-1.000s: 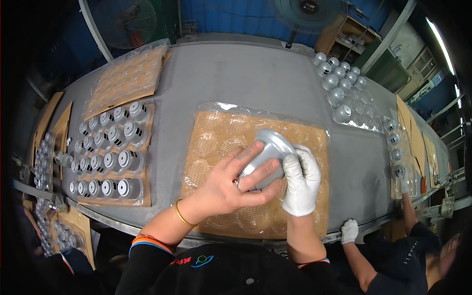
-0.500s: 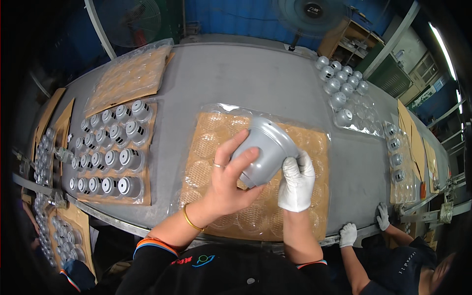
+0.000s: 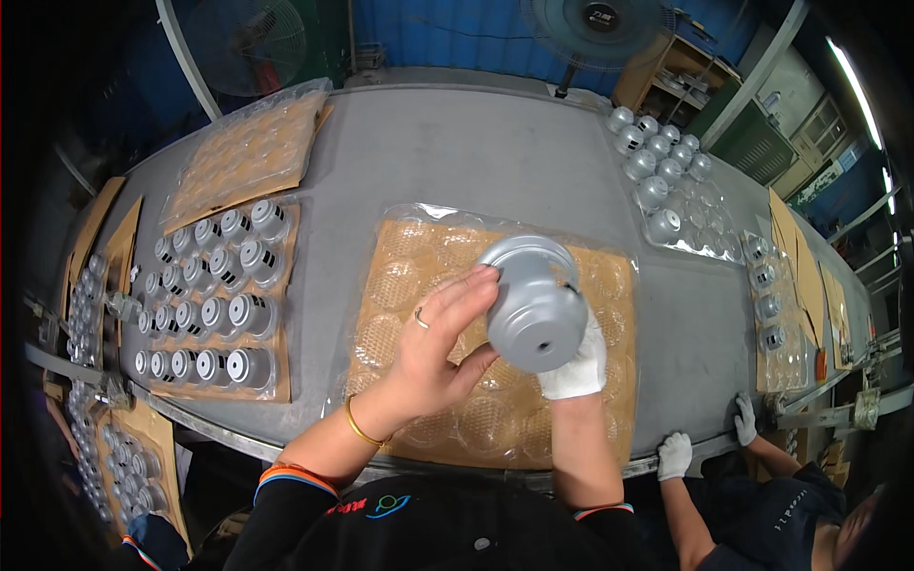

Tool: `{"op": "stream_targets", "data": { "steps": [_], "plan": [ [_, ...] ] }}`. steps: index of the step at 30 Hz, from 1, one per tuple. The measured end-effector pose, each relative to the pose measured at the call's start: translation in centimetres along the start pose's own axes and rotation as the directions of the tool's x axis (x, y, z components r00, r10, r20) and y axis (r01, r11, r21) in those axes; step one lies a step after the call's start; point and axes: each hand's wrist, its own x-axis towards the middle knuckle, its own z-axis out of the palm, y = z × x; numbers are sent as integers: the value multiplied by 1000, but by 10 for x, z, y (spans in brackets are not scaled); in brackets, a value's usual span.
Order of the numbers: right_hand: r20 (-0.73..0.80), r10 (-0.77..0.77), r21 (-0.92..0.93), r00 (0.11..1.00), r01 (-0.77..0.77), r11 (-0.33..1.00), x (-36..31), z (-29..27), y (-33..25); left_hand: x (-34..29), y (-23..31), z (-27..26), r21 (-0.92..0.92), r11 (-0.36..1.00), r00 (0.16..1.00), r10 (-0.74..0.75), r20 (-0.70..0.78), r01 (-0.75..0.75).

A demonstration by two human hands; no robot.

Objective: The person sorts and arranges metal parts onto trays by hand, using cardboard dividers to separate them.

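A silver-grey cup-shaped housing [image 3: 538,319] with a stepped body and a small hole in its round end is held above the tray, the holed end tipped toward me. My bare left hand [image 3: 440,343], wearing a ring and a gold bangle, rests its fingertips and thumb tip against the left side of the housing. Behind and below it, my right hand [image 3: 579,366] in a white glove supports the housing; most of its fingers are hidden. Beneath lies a clear plastic blister tray [image 3: 400,319] with round pockets over brown cardboard.
Left on the grey table [image 3: 419,143], a tray of housings [image 3: 214,314] stands in rows, with a stack of trays [image 3: 252,147] behind. More housings [image 3: 662,157] sit far right. A co-worker's gloved hand [image 3: 675,455] is at the lower right. Fans stand beyond the table.
The housing has turned in my hands, so its holed end now faces me. My left fingers have straightened along its side, and my right hand has slipped further behind it.
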Motion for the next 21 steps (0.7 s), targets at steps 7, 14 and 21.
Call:
{"op": "stream_targets", "data": {
  "steps": [7,14,21],
  "plan": [
    [-61,340,414,938,-286,864,-10,11,10,11,-13,0,-100,962,966,-258,-27,254],
    [34,216,379,976,-212,901,-20,17,7,7,-17,8,-611,555,766,-629,135,564],
    [-29,-212,-320,977,192,928,0,-4,10,-11,-36,19,-495,514,680,-691,246,701]
  ]
}}
